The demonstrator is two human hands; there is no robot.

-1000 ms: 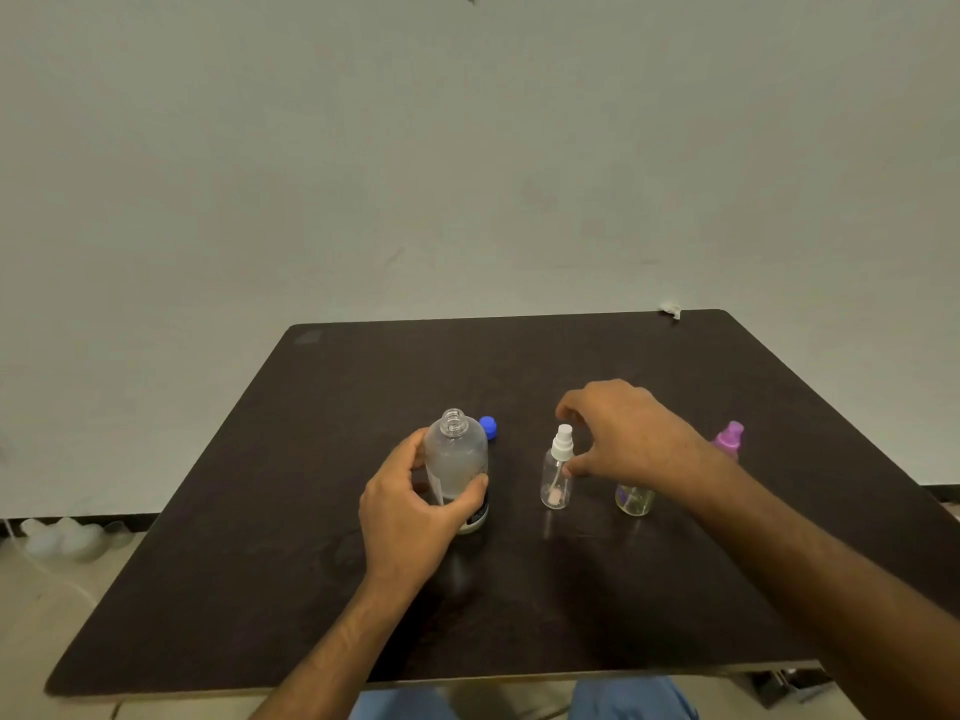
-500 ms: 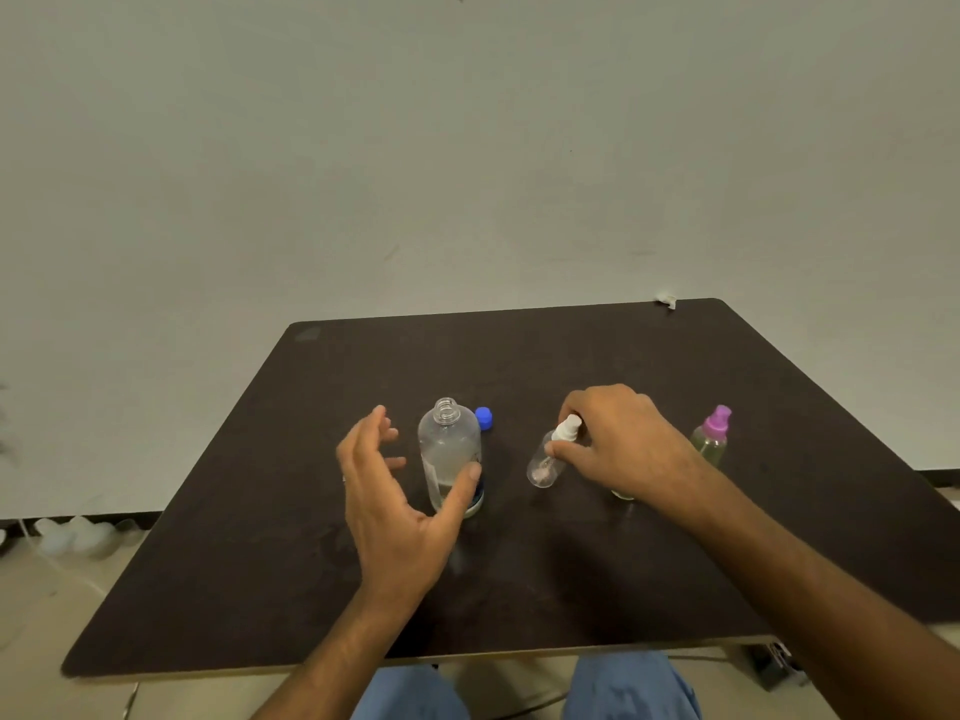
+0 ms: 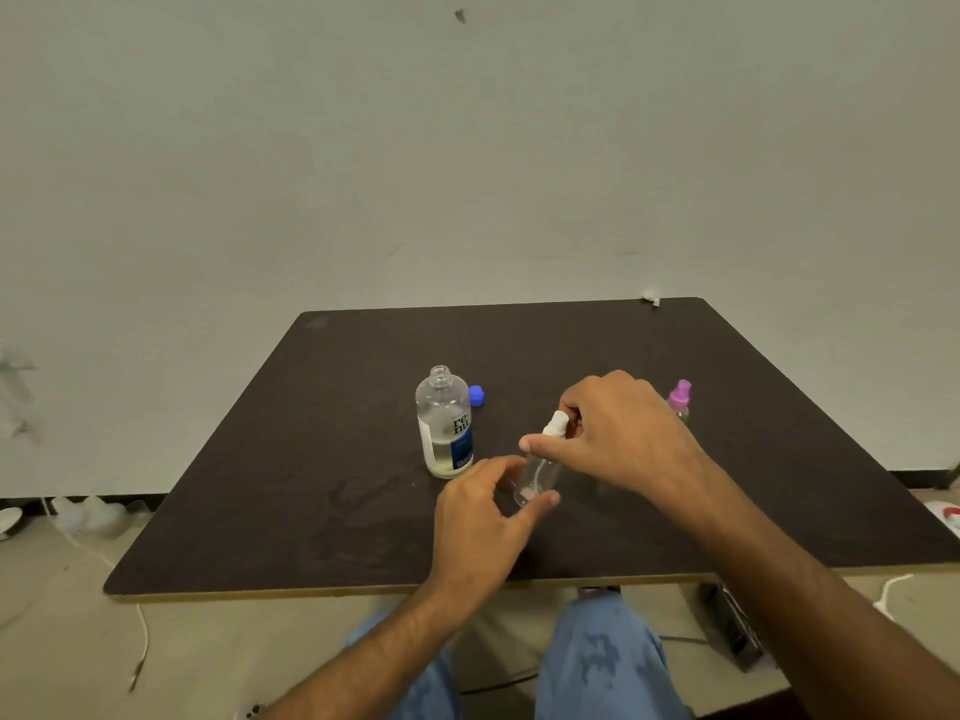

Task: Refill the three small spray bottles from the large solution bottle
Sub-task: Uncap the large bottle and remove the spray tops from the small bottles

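Note:
The large clear solution bottle (image 3: 445,423) stands uncapped on the dark table (image 3: 311,485), a little liquid at its bottom. Its blue cap (image 3: 476,396) lies just behind it. My right hand (image 3: 618,433) pinches the white spray top of a small clear spray bottle (image 3: 537,472), holding it tilted above the table. My left hand (image 3: 480,511) closes around that bottle's lower body, thumb touching its base. A second small bottle with a purple spray top (image 3: 679,400) stands behind my right hand. A third small bottle is hidden by my right hand.
A small white scrap (image 3: 650,299) lies at the table's far right corner. The wall rises directly behind the table. Plastic items and a cable lie on the floor at the left. My knees in blue trousers sit below the table's near edge.
My left hand let go of the large bottle and moved right to the small white-topped bottle. My right hand lifted and tilted that bottle toward me.

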